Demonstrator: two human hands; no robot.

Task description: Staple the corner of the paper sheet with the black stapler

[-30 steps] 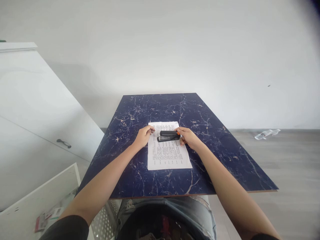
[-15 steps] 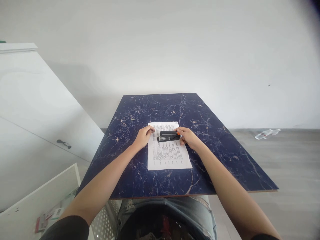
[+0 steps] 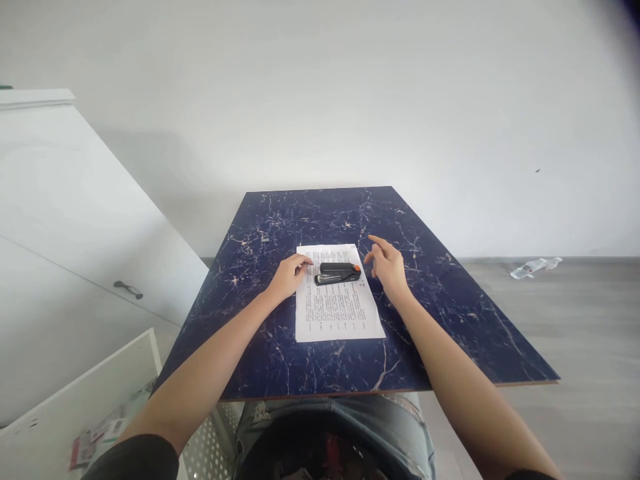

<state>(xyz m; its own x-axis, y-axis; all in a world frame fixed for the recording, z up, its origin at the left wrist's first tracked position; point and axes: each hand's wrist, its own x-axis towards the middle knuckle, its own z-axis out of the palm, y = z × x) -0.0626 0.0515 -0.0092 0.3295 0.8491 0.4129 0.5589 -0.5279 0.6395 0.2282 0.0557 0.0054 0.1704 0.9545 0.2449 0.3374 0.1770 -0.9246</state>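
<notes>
A black stapler [image 3: 338, 273] with an orange spot at its right end lies on a printed white sheet of paper [image 3: 333, 310]. The paper rests on a dark blue marbled table [image 3: 300, 213]. At the sheet's upper left edge is my left hand [image 3: 291, 275], its fingers curled over the paper a little left of the stapler; what its fingertips hold, if anything, is hidden. My right hand [image 3: 387, 265] is off the stapler, just right of the sheet, with its index finger stretched out and nothing held.
A white cabinet [image 3: 75, 220] with a dark handle [image 3: 128, 289] stands at the left. Below it is an open white drawer or box [image 3: 90, 393] with papers. A clear plastic item [image 3: 535, 268] lies on the floor at the right.
My right hand has let go of the stapler and moved a little to the right, its fingers spreading. The stapler stays on the paper. My left hand has barely moved.
</notes>
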